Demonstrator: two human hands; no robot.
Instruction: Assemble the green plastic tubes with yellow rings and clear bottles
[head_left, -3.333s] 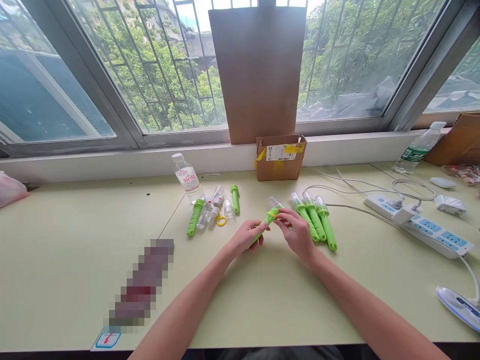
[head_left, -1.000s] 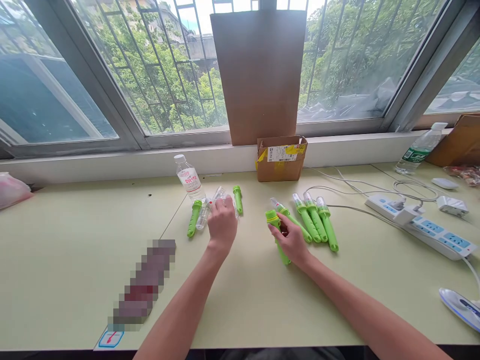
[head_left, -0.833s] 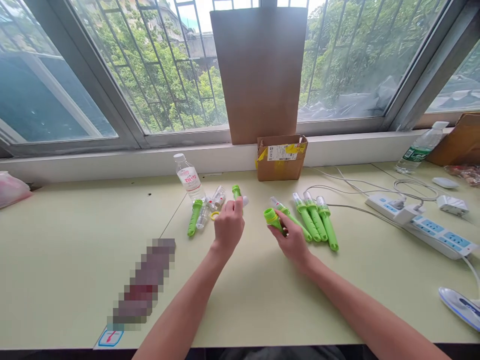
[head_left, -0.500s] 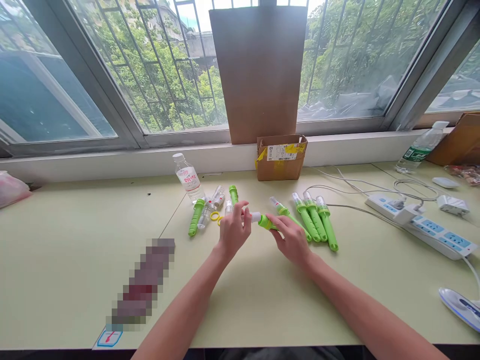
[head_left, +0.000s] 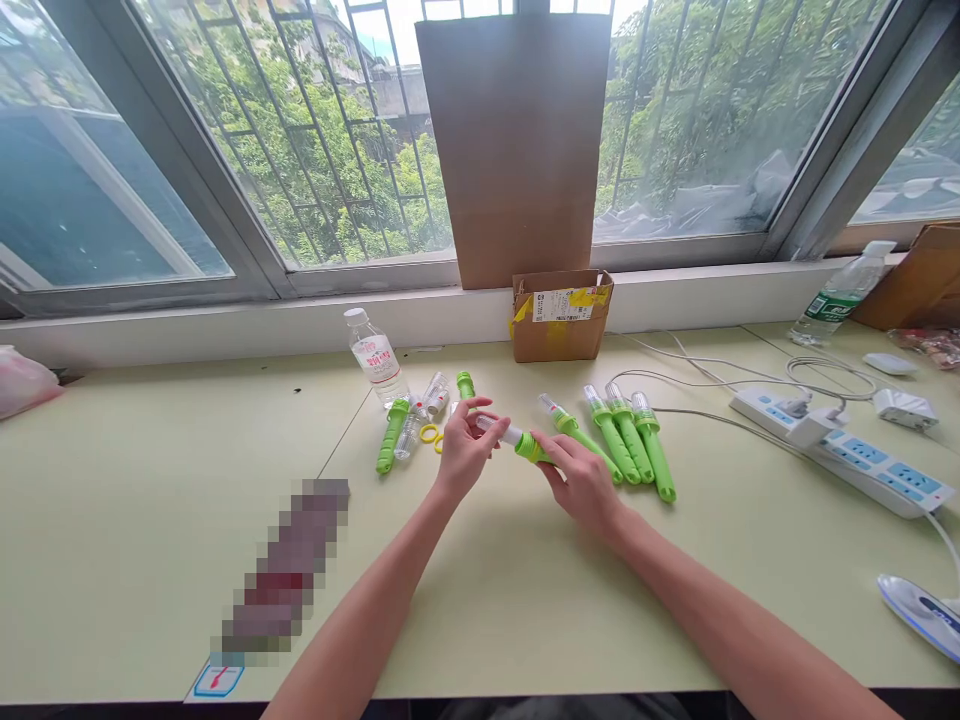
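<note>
My right hand [head_left: 583, 478] is closed around a light-green plastic handle [head_left: 531, 447], which points to the left with a white collar at its end. In line with that collar, my left hand [head_left: 466, 450] pinches a clear ribbed plastic cover [head_left: 489, 424] between thumb and fingers. Whether the cover is seated on the collar I cannot tell. Left of my left hand lie a green handle [head_left: 391, 437], clear covers [head_left: 409, 436] and yellow rings [head_left: 429, 433]. Another green handle [head_left: 465, 384] is partly hidden behind my fingers. Several green sticks with clear tops [head_left: 622, 440] lie beside my right hand.
A water bottle [head_left: 375, 358] and a small cardboard box [head_left: 561, 330] stand at the back. On the right are a power strip [head_left: 847, 450], cables, a white charger [head_left: 906, 410] and another bottle [head_left: 832, 300]. A tall cardboard sheet [head_left: 521, 150] leans on the window.
My left hand has turned, bringing its thumb onto the clear cover, which now shows more between the fingers. My right hand and the green handle have barely moved.
</note>
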